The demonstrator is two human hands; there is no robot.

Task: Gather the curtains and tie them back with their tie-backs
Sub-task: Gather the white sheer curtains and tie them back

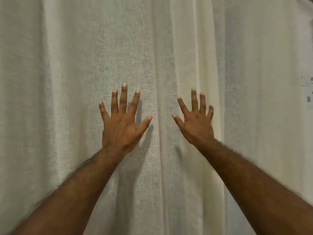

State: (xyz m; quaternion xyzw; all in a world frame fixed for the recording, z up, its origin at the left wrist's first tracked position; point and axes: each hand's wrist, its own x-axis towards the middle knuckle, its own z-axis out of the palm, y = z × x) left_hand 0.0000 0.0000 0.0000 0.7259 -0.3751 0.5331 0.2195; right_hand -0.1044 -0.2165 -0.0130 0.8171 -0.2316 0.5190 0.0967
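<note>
Cream sheer curtains fill the head view, hanging straight in soft vertical folds. The left curtain panel point(71, 82) and the right curtain panel point(254, 73) meet or overlap near the middle, around a fold between my hands. My left hand point(122, 123) is raised in front of the left panel, palm toward the fabric, fingers straight and spread. My right hand point(194, 122) is held the same way in front of the right panel, fingers spread. Neither hand holds anything. Whether the palms touch the cloth I cannot tell. No tie-back is visible.
At the far right edge a pale wall plate or fitting point(307, 89) shows beside the curtain. Fabric covers everything else in view, from top to bottom.
</note>
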